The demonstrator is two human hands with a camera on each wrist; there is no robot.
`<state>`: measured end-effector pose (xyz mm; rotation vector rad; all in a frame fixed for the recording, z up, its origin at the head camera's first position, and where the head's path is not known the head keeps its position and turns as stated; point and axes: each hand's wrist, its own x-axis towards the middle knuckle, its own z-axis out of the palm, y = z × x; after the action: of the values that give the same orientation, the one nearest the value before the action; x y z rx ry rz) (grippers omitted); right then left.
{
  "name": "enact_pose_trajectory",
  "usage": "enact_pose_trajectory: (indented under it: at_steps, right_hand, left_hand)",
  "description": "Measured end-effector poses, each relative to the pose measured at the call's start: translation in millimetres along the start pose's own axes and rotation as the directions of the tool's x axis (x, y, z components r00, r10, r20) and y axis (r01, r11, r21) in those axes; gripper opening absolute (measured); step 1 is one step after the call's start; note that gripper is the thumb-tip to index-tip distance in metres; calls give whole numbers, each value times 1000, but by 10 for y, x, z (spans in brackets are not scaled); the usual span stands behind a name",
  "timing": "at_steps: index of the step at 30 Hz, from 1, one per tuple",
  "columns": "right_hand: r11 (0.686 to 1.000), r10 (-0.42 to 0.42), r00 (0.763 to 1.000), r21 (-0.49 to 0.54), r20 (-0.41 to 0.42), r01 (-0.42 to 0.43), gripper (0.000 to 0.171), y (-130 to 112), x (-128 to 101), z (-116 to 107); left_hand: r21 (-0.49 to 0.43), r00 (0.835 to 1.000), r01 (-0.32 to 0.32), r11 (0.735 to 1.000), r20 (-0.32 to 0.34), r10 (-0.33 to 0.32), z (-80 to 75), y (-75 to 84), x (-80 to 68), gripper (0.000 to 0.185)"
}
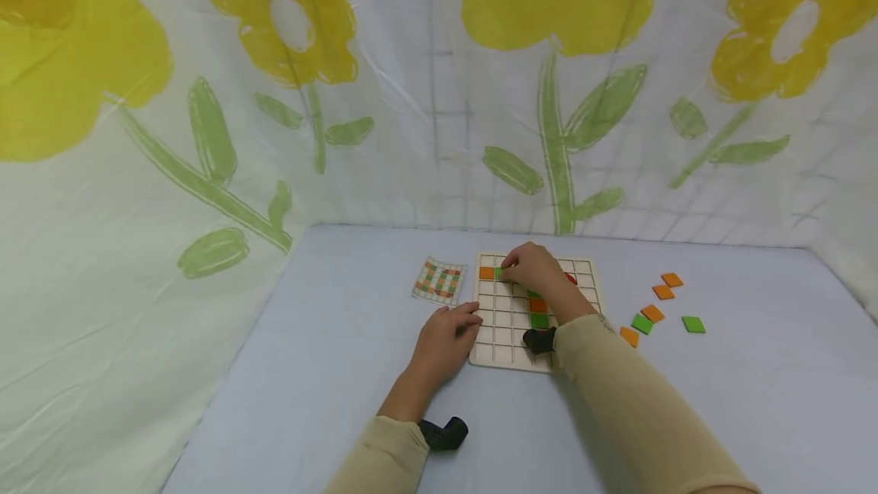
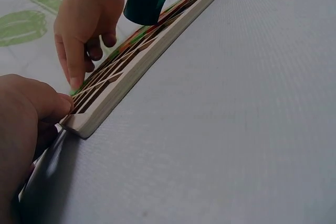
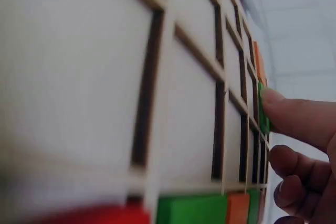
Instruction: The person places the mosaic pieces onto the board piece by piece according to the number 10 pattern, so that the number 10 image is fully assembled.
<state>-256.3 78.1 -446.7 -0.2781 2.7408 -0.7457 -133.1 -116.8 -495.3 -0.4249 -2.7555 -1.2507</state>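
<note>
A pale wooden grid board lies flat on the blue-grey table. My right hand reaches over its far rows, and the index finger presses a green tile into a cell beside an orange tile. The other fingers are curled under and hold nothing. More green and orange tiles fill a column below my wrist, and a red tile shows past the hand. My left hand rests on the table with its fingertips against the board's left edge.
A small pattern card lies left of the board. Several loose orange and green tiles are scattered to the right. A flowered sheet walls the table at the back and on the left.
</note>
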Motion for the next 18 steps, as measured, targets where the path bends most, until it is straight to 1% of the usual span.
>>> enact_pose_trajectory:
  at_steps: [3, 6, 8, 10, 13, 16, 18]
  right_hand:
    - [991, -7, 998, -131, 59, 14, 30, -51, -21, -3]
    - [964, -34, 994, -258, 99, 59, 28, -102, -56, -1]
    - [951, -53, 991, -297, 121, 87, 27, -128, -97, -2]
    - [951, -68, 989, -290, 132, 104, 25, -138, -149, -17]
    - [967, -101, 986, -222, 130, 128, 24, -111, -239, -100]
    - [982, -133, 987, -123, 92, 144, 27, -4, -344, -281]
    - [988, -135, 989, -67, 56, 138, 29, 118, -437, -419]
  left_hand:
    - [7, 1000, 1, 1000, -7, -1, -5, 3, -6, 17]
    - [-1, 1000, 1, 1000, -13, -1, -11, 10, -16, 16]
    - [-8, 1000, 6, 1000, -7, -6, -6, 7, -21, 16]
    - [-15, 1000, 14, 1000, 3, -14, 3, 7, -23, 17]
    - [-9, 1000, 11, 1000, 8, -11, 19, 4, -19, 17]
    - [4, 1000, -9, 1000, -11, 9, 16, 8, -8, 16]
    - [19, 999, -29, 999, -28, 29, 6, 10, -1, 15]
